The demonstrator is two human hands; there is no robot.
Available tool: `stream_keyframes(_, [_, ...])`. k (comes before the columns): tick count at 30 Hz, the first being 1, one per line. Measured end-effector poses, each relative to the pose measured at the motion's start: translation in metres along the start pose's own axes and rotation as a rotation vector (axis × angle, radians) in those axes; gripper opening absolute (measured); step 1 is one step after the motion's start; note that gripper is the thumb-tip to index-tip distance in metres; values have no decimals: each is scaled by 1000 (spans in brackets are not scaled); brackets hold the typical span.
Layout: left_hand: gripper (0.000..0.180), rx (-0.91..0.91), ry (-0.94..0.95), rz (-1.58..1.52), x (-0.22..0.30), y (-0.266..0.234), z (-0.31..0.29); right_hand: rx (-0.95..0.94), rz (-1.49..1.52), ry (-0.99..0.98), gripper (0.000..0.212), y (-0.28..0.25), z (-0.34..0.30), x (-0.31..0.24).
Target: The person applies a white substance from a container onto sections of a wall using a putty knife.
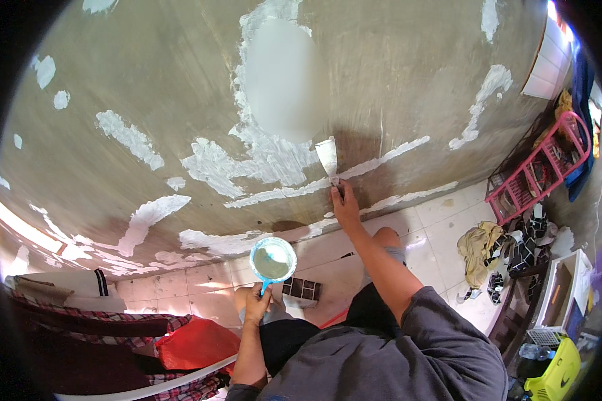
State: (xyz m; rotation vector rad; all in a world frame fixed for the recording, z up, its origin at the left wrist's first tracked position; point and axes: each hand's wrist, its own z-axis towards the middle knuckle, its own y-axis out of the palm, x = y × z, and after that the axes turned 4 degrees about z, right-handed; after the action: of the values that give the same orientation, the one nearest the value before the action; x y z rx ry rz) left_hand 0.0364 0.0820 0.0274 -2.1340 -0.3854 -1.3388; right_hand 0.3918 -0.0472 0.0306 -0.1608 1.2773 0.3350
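Note:
My left hand (256,305) is closed round the blue handle of a round dipper (273,259). Pale grey-white paste coats the inside of the dipper, which I hold low in front of the wall. In my right hand (345,202) is a putty knife (327,157), its broad whitish blade pointing up at the wall (408,73). The blade lies by a long strip of white filler (388,157) and the lower edge of a large white patch (274,160). Whether the blade touches the wall I cannot tell. A blurred pale oval hides part of that patch.
Tiled floor (441,214) runs along the wall's foot. A pink rack (542,167) stands at right, with crumpled cloths (485,244) beside it. Near me at left lie a red bag (197,342) and plaid fabric (80,317). A yellow-green plastic item (555,374) is at lower right.

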Motion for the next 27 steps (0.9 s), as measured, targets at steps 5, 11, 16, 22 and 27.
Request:
stream_keyframes(5, [24,-15,16,40,-3,-3,-3,-96,8,183,33,-2,2,18])
stream_keyframes(11, [23,7,8,55,1,-1,-6,-21,98,85,32,-8,-11,23])
stream_keyframes(16, [21,32,-16,36,10,2,-9,67,16,24,31,0,14,-1])
stream_keyframes(22, [19,16,-17,39,12,2,-6,43,-143,39,32,-8,-19,35])
stream_keyframes(27, [22,21,-10,72,14,0,-14,10,110,92,34,5,-10,21])
